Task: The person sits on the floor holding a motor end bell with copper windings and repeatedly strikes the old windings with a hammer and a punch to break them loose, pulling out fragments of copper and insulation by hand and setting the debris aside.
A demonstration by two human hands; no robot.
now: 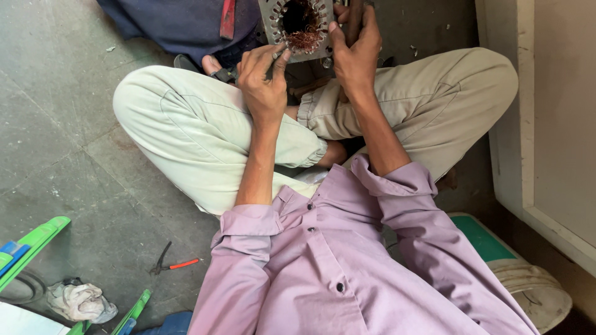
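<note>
A grey metal motor stator (301,28) with copper windings in its round bore stands on the floor in front of my crossed legs, its top cut off by the frame. My left hand (264,77) grips a thin metal tool (275,57) whose tip touches the stator's lower left rim. My right hand (355,46) holds the stator's right side, fingers wrapped over its edge, thumb near the bore.
Another person in dark blue clothes (180,22) sits just behind the stator. Red-handled pliers (172,264) lie on the grey floor at lower left, near a crumpled white rag (81,301) and green plastic pieces (34,245). A white wall panel (546,111) stands at the right.
</note>
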